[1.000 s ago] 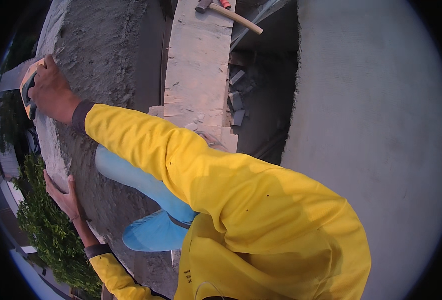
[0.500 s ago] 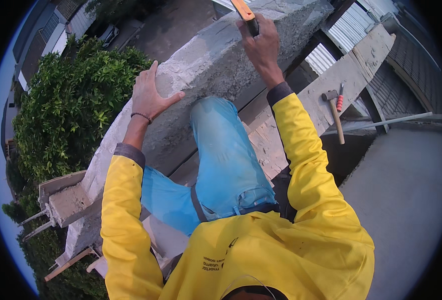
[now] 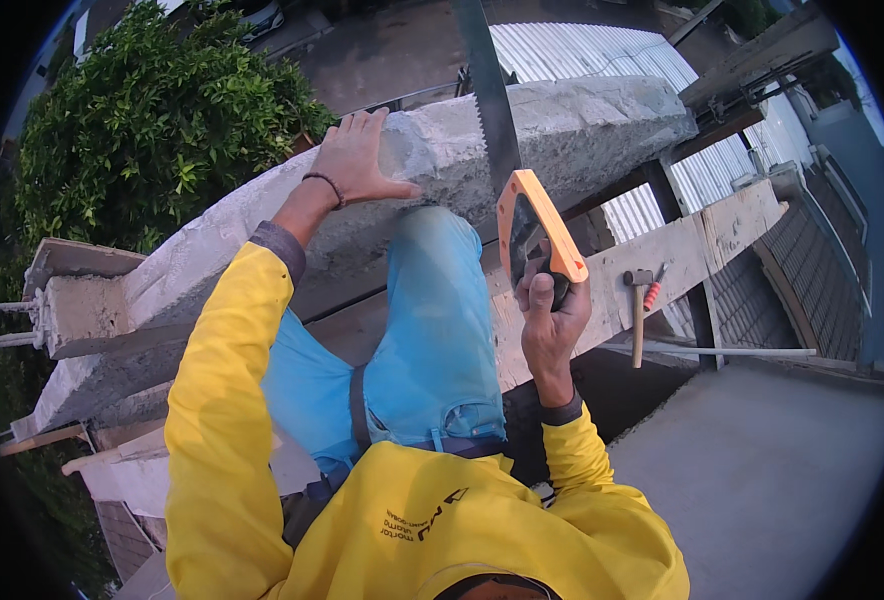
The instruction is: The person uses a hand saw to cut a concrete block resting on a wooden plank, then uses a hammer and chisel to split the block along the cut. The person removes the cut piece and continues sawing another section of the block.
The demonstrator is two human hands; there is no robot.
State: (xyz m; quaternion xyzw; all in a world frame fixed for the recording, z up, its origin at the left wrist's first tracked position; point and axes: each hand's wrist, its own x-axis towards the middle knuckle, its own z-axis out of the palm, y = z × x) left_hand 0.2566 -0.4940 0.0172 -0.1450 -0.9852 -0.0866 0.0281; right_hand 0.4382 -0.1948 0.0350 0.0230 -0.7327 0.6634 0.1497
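Observation:
My right hand (image 3: 554, 325) grips a handsaw (image 3: 500, 130) by its orange and black handle. The toothed blade points up and away, passing in front of the rough concrete beam (image 3: 592, 120); whether it touches the beam cannot be told. On the top of that beam, to the left, rests my left hand (image 3: 360, 165), palm down with fingers and thumb spread. My knee in blue trousers (image 3: 437, 300) is against the beam's near side, between my two arms.
A hammer (image 3: 638, 318) and a red-handled tool (image 3: 652, 294) lie on a wooden plank (image 3: 727, 232) to the right. A pale pole (image 3: 732, 350) crosses below them. Grey slab (image 3: 762, 450) is at lower right. Leafy tree (image 3: 162, 130) and corrugated roofing (image 3: 587, 52) stand beyond the beam.
My right hand has drawn back toward me and lower with the handsaw, whose blade now shows. The view has turned; my left hand stays on the beam.

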